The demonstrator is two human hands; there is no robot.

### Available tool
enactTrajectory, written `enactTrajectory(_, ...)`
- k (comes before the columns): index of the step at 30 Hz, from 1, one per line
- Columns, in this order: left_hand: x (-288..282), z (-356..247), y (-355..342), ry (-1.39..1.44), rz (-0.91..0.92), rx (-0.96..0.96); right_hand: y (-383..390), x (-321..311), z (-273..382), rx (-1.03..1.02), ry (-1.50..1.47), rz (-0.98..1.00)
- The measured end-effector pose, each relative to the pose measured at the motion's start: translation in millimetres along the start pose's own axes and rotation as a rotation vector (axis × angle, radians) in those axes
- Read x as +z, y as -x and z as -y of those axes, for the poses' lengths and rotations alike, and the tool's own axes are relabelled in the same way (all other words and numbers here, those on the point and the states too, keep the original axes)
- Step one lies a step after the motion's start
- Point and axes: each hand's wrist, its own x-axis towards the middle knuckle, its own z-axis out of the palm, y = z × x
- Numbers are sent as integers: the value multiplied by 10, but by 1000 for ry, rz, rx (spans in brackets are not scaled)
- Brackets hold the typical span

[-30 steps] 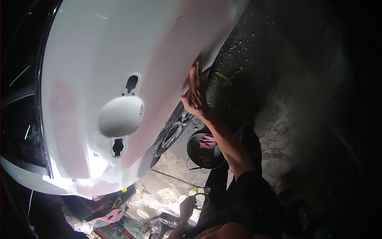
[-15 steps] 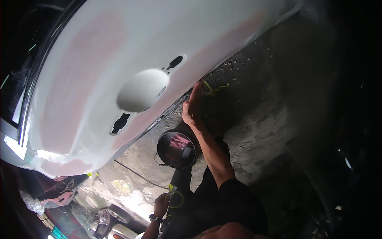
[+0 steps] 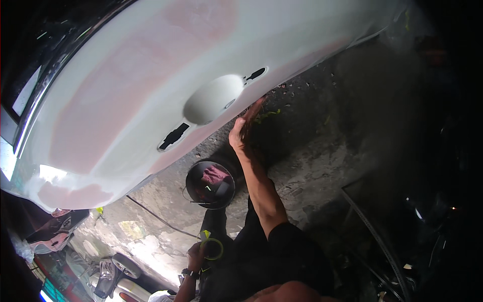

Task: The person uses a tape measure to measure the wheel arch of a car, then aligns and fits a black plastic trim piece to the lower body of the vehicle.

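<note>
A white car door panel [image 3: 126, 105] with pinkish sanded patches, a handle recess [image 3: 209, 98] and two dark holes fills the upper left. My right hand [image 3: 240, 135] reaches to its lower edge, fingers stretched out flat along it; the fingertips are partly hidden behind the edge. My left hand [image 3: 195, 256], low in the view near my leg, is closed around a roll of yellow-green masking tape [image 3: 221, 247]. Strips of yellow-green tape [image 3: 269, 116] show beside my right hand.
A black bucket [image 3: 188, 177] with a pink cloth [image 3: 215, 174] inside stands on the stained concrete floor [image 3: 151, 221] by my legs. A thin rod or hose [image 3: 158, 217] lies nearby. Car parts and a wheel [image 3: 127, 266] are at lower left; a dark strip [image 3: 372, 229] is at right.
The view has shifted, so the handle recess now appears further right and the bucket further left. My right hand stays at the panel's edge, and my left still holds the tape roll.
</note>
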Motion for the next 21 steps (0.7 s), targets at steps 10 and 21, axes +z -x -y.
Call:
enactTrajectory(10, 28, 175, 19, 116, -29, 48, -417, -65, 245, 5, -73, -97)
enactTrajectory(21, -22, 344, 106, 177, -73, 40, -374, -81, 696, -42, -10, -98)
